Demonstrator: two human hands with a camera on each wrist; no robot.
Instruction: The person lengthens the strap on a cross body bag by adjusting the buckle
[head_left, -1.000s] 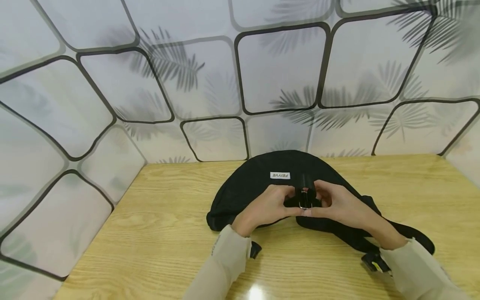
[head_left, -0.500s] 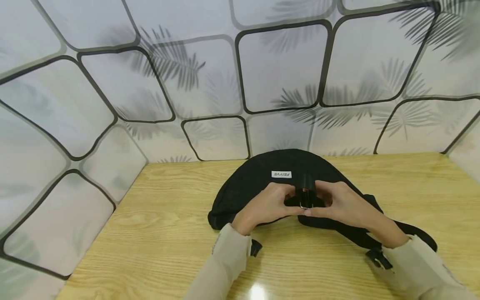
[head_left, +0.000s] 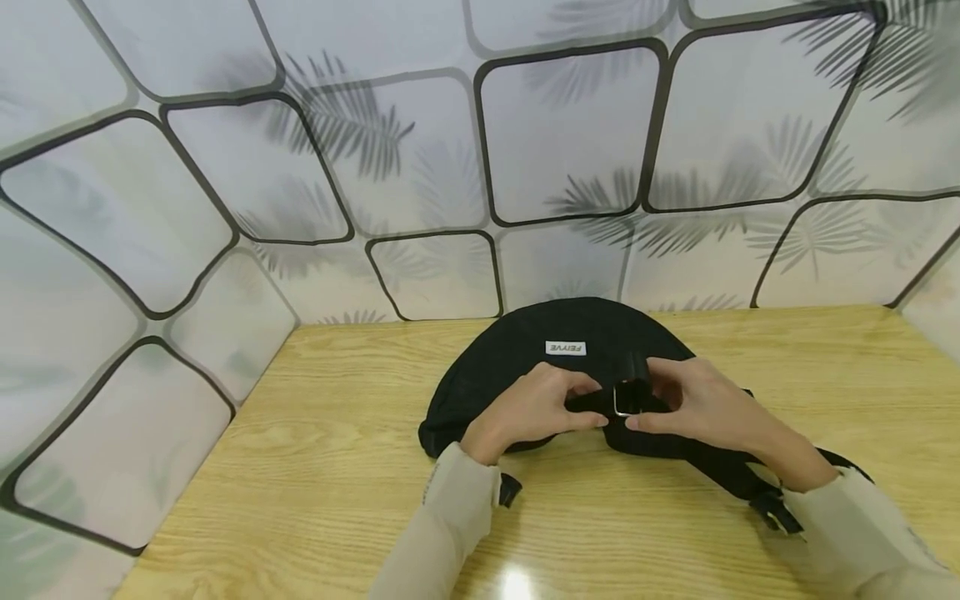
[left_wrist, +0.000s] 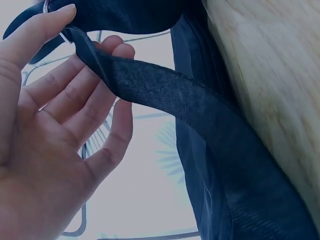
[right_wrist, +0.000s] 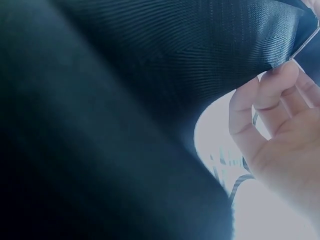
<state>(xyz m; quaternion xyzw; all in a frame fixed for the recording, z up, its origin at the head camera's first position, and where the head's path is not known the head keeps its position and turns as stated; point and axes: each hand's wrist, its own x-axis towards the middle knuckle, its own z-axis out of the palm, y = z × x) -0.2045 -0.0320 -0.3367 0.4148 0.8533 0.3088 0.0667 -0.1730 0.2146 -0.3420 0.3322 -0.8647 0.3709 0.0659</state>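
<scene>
A black crescent-shaped bag (head_left: 480, 379) with a white label (head_left: 566, 348) lies on the table behind my hands. Between them is its black strap (left_wrist: 150, 82), threaded through a silver metal buckle (head_left: 617, 400), with a loop of webbing standing up beside it. My left hand (head_left: 542, 407) pinches the strap just left of the buckle; in the left wrist view its thumb meets the strap by the metal while the other fingers spread behind. My right hand (head_left: 701, 402) grips the strap at the buckle's right side, and dark webbing (right_wrist: 200, 50) fills much of the right wrist view.
The wood-grain table (head_left: 315, 483) runs up to a patterned wall covering (head_left: 420, 150) at the back and left. Part of the strap (head_left: 723, 467) trails right under my right forearm. Small black pieces (head_left: 510, 490) show beside both wrists.
My right hand has shifted right and the gap between the hands has widened. The buckle has moved right and turned, and the webbing loop above it now leans right.
</scene>
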